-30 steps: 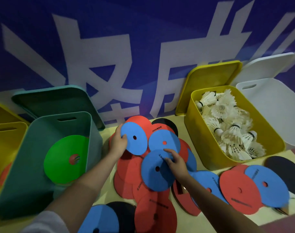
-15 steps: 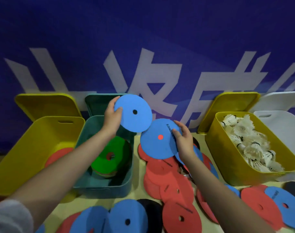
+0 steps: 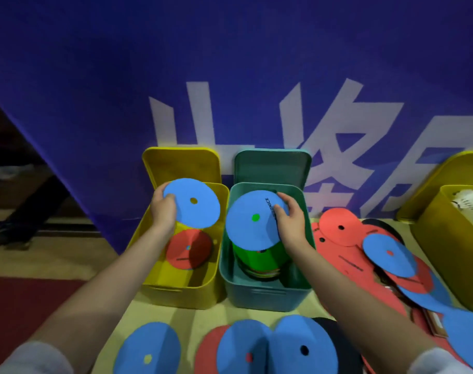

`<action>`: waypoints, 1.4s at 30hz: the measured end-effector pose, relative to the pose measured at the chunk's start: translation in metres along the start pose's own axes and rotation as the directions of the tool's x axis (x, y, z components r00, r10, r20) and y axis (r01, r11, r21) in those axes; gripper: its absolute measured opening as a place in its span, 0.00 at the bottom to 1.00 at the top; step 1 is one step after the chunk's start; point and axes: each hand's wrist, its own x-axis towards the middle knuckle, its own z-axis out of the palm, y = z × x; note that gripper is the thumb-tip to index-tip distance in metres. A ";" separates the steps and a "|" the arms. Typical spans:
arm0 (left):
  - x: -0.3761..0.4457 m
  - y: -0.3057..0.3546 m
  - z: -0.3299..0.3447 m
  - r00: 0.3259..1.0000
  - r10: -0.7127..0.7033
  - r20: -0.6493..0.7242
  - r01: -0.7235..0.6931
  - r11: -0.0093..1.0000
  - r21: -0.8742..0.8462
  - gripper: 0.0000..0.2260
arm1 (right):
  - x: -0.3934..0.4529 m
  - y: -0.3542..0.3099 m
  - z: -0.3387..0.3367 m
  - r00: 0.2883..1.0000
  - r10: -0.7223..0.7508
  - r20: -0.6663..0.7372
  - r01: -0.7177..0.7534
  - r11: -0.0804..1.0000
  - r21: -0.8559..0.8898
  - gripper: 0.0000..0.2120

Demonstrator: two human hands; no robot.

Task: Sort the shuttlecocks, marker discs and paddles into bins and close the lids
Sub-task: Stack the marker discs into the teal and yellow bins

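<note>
Both hands had swung left since the earlier frame, so each blue disc now hung over a bin instead of over the pile. Left hand (image 3: 163,211) pinched one blue disc (image 3: 193,203) by its edge above the yellow bin (image 3: 181,292), which already had a red disc (image 3: 189,249) lying in the bottom. Right hand (image 3: 289,222) gripped the other blue disc (image 3: 252,220) over the teal bin (image 3: 267,295), right above a green disc (image 3: 259,259) topping a stack.

What bugged me: blue going onto red on one side and onto green on the other, so the sort could end up mixed if colour matters. Also that teal stack looked tall, so a disc dropped tilted might slide off and lean on the wall, and then the lid (image 3: 273,166) propped behind might not shut flat. Plenty of discs still lay loose on the table (image 3: 200,315).
</note>
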 end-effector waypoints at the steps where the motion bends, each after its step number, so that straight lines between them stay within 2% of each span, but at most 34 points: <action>1: 0.008 -0.010 -0.011 1.000 -0.006 -0.003 0.006 0.999 0.051 0.20 | -0.002 0.004 0.010 1.000 0.016 0.001 -0.016 1.000 0.000 0.15; 4: 0.027 -0.038 -0.034 0.999 -0.049 0.016 0.045 0.976 0.213 0.21 | -0.006 0.018 0.029 0.996 0.085 0.008 -0.085 0.996 -0.031 0.15; 9: 0.061 -0.085 -0.034 0.975 -0.116 0.188 0.015 0.883 0.469 0.22 | -0.003 0.037 0.035 0.988 0.151 -0.026 -0.153 0.985 -0.083 0.15; 12: 0.073 -0.108 -0.026 0.955 -0.190 0.228 0.050 0.859 0.509 0.22 | -0.003 0.043 0.037 0.983 0.177 -0.046 -0.181 0.978 -0.105 0.15; 19: 0.079 -0.150 -0.021 0.932 -0.325 0.164 0.178 0.800 0.573 0.21 | -0.004 0.052 0.044 0.974 0.197 -0.108 -0.207 0.974 -0.096 0.14; 24: 0.083 -0.148 -0.019 0.891 -0.432 0.142 0.261 0.741 0.619 0.20 | -0.003 0.051 0.049 0.973 0.203 -0.106 -0.216 0.968 -0.130 0.14; 26: 0.085 -0.139 -0.016 0.887 -0.439 0.148 0.227 0.690 0.687 0.19 | 0.000 0.045 0.053 0.976 0.195 -0.098 -0.207 0.968 -0.139 0.14; 28: 0.080 -0.118 -0.013 0.915 -0.356 0.189 0.099 0.653 0.751 0.22 | 0.004 0.032 0.060 0.982 0.172 -0.073 -0.181 0.973 -0.145 0.14; 30: 0.074 -0.091 -0.017 0.944 -0.145 0.295 -0.110 0.706 0.700 0.22 | 0.010 0.018 0.073 0.991 0.132 -0.022 -0.134 0.979 -0.151 0.15; 32: 0.071 -0.066 -0.028 0.917 0.144 0.371 -0.350 0.735 0.580 0.20 | 0.016 0.005 0.094 0.996 0.083 0.042 -0.075 0.982 -0.173 0.15; 33: 0.071 -0.057 -0.036 0.886 0.266 0.379 -0.447 0.706 0.550 0.19 | 0.019 0.000 0.107 0.995 0.069 0.075 -0.053 0.979 -0.195 0.15; 35: 0.076 -0.052 -0.052 0.845 0.381 0.375 -0.534 0.628 0.566 0.18 | 0.022 -0.004 0.136 0.987 0.062 0.149 -0.021 0.965 -0.261 0.16; 37: 0.084 -0.060 -0.069 0.890 0.289 0.354 -0.456 0.606 0.652 0.20 | 0.024 -0.001 0.165 0.966 0.054 0.254 0.039 0.937 -0.348 0.17; 39: 0.088 -0.071 -0.082 0.936 0.071 0.344 -0.308 0.638 0.706 0.22 | 0.021 0.009 0.190 0.937 0.076 0.340 0.075 0.909 -0.410 0.18; 40: 0.089 -0.075 -0.086 0.933 -0.017 0.361 -0.261 0.657 0.708 0.22 | 0.019 0.016 0.201 0.927 0.105 0.361 0.066 0.900 -0.430 0.18; 42: 0.089 -0.079 -0.092 0.915 -0.060 0.400 -0.245 0.705 0.666 0.21 | 0.013 0.033 0.216 0.917 0.176 0.359 0.012 0.885 -0.465 0.19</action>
